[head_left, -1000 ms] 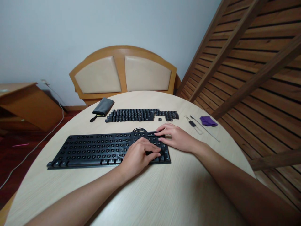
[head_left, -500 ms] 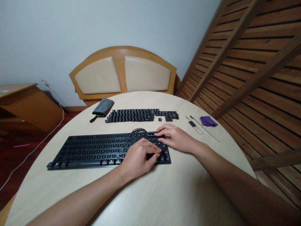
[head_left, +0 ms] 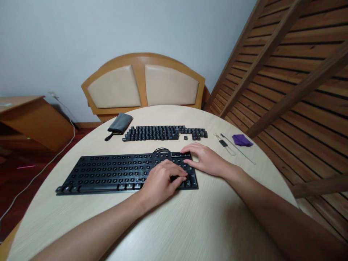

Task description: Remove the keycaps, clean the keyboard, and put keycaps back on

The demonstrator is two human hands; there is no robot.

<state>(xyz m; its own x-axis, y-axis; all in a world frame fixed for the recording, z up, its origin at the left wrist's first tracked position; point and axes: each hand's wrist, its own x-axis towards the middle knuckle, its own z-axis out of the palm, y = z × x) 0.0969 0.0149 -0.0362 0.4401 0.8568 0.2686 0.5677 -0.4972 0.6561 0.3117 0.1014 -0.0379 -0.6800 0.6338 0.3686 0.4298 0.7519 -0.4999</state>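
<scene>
A black keyboard [head_left: 108, 174] with its keycaps off lies across the round table [head_left: 174, 224]. My left hand [head_left: 160, 181] rests on the keyboard's right part with fingers curled and tips pressed down at the number pad; what is under them is hidden. Just to its right, my right hand [head_left: 208, 159] lies on the keyboard's right end, fingers stretched towards the top edge. The removed keycaps [head_left: 154, 133] sit in neat rows behind the keyboard, with one single keycap [head_left: 185, 138] apart.
A grey pouch [head_left: 119, 123] lies at the back left. A wire keycap puller [head_left: 223, 143], a thin rod [head_left: 239, 152] and a purple cloth [head_left: 241, 140] lie at the right. A padded chair [head_left: 141, 87] stands behind the table, slatted wood [head_left: 293, 72] at the right.
Both hands stay on the keyboard's right end; the left fingers shift only slightly. The view has drifted a little.
</scene>
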